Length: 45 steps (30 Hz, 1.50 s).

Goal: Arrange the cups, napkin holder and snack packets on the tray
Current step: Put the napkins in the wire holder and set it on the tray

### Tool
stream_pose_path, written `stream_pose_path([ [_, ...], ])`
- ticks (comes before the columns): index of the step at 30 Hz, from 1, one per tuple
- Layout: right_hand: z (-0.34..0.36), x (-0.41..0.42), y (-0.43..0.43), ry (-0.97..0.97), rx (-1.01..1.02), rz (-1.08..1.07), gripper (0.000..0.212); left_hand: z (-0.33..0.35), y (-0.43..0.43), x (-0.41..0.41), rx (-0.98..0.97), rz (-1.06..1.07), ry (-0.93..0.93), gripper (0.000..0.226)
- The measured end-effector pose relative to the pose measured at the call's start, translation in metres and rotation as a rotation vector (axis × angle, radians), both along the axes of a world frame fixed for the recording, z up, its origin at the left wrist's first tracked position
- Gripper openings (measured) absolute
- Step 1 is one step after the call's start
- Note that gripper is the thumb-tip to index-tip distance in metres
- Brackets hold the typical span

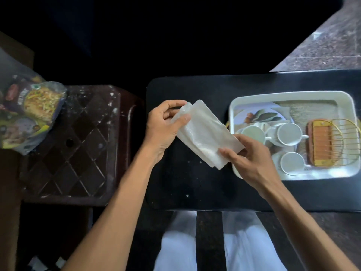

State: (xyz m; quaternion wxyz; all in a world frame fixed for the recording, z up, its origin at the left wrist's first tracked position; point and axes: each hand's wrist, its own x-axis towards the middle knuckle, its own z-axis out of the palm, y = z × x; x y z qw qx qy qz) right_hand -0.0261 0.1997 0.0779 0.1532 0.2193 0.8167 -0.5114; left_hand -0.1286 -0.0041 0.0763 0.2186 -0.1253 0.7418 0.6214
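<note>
The napkins, a white folded stack, are held in the air between both hands, above the black tabletop. The left hand pinches the far upper corner between thumb and curled fingers. The right hand grips the near lower end, thumb on top and fingers underneath.

Just beyond the right hand, to its right, lies the white tray. On the tray:
- Three white cups, grouped at the end nearest the right hand, apparently on saucers.
- A patterned plate, partly under the cups.
- The napkin holder, gold wire on an orange base, lying on its side at the end away from the hand. It holds no napkins.

Well to the left of the left hand, the snack packets rest on a dark stool, off the tray.

Status, as judged: the cups and holder are placed. Remaining steps are probably to load the napkins into the holder and move the packets onto the tray.
</note>
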Motion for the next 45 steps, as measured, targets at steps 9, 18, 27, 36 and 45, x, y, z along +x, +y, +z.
stream_pose_path([
  [9, 0.008, 0.045, 0.089, 0.165, 0.217, -0.277, 0.013, 0.015, 0.129, 0.011, -0.267, -0.293, 0.320, 0.026],
  [18, 0.014, 0.069, 0.171, 0.343, 0.471, -0.503, 0.017, 0.028, 0.261, 0.007, -0.271, -0.409, 0.508, 0.014],
  [27, 0.000, 0.086, 0.219, 0.333, 0.660, -0.595, 0.014, 0.005, 0.345, 0.010, -0.255, -0.601, 0.589, 0.016],
  [36, -0.038, 0.095, 0.233, 0.232, 0.629, -0.532, 0.009, -0.041, 0.369, 0.006, -0.333, -0.736, 0.497, 0.018],
  [45, -0.049, 0.096, 0.233, 0.133, 0.785, -0.471, 0.018, -0.063, 0.374, 0.005, -0.390, -0.809, 0.467, 0.015],
])
